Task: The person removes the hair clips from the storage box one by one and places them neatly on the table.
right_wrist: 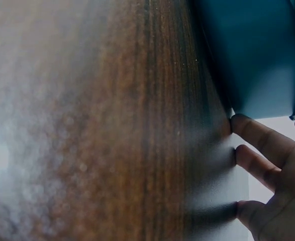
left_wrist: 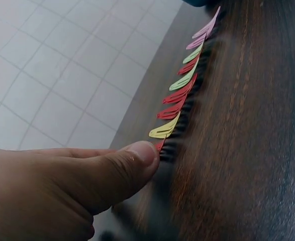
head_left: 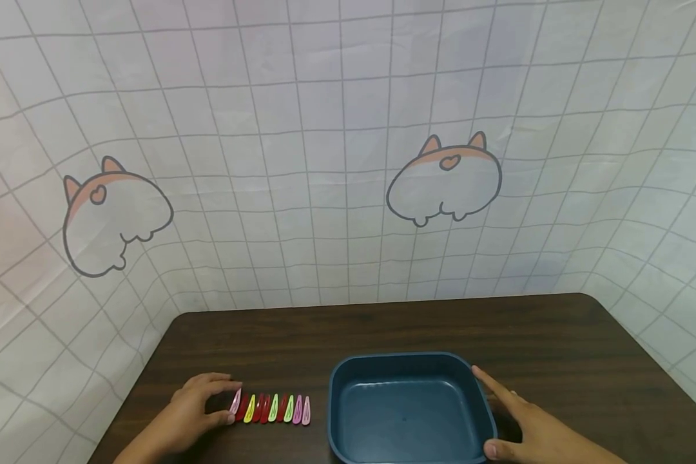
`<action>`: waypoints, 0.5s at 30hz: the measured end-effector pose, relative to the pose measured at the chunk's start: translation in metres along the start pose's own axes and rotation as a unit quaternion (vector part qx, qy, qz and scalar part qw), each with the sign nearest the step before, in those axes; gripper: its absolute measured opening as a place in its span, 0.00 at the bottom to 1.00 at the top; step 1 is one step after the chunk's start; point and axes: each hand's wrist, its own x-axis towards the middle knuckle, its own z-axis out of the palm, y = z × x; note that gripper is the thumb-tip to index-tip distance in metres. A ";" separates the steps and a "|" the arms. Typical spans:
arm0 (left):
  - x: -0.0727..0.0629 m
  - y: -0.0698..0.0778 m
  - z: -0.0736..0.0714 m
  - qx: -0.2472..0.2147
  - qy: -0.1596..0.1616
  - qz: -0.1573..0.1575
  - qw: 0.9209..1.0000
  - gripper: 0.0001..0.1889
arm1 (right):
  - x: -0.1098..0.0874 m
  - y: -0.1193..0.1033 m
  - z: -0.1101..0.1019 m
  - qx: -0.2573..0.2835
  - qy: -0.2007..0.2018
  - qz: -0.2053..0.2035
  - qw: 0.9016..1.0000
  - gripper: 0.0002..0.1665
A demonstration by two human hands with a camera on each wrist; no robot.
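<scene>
A row of snap hair clips (head_left: 265, 408) in pink, red, yellow and light green lies on the dark wooden table. At the row's left end, my left hand (head_left: 194, 409) pinches a pink hair clip (head_left: 236, 401) between thumb and fingertips. The left wrist view shows the thumb (left_wrist: 143, 153) beside a red clip and a yellow clip (left_wrist: 165, 128), with the pinched clip hidden. To the right of the row stands a blue plastic bin (head_left: 406, 419). My right hand (head_left: 524, 419) rests spread at its right side, index fingertip and thumb at the rim, other fingers (right_wrist: 258, 138) reaching down to the table.
The wooden table (head_left: 383, 328) has rounded far corners. A white grid-patterned curtain (head_left: 313, 161) with printed corgi shapes hangs behind it and along both sides. Pale floor tiles (left_wrist: 62, 70) appear beyond the table edge in the left wrist view.
</scene>
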 end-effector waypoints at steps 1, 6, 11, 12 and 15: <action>0.000 0.000 0.000 0.001 -0.003 -0.004 1.000 0.28 | 0.000 0.000 0.000 0.000 0.001 0.000 1.000 0.57; -0.001 -0.001 -0.002 0.001 -0.018 -0.023 1.000 0.29 | 0.000 0.001 0.001 -0.007 0.002 0.000 1.000 0.58; -0.002 0.000 -0.003 0.000 -0.029 -0.030 0.999 0.29 | 0.000 0.002 0.001 -0.009 0.000 -0.001 1.000 0.58; -0.002 0.001 -0.003 0.000 -0.029 -0.029 0.999 0.29 | 0.000 0.002 0.001 -0.007 0.000 -0.001 1.000 0.58; -0.002 0.001 -0.003 0.001 -0.026 -0.028 0.999 0.29 | 0.000 0.001 0.000 -0.002 -0.002 -0.002 1.000 0.58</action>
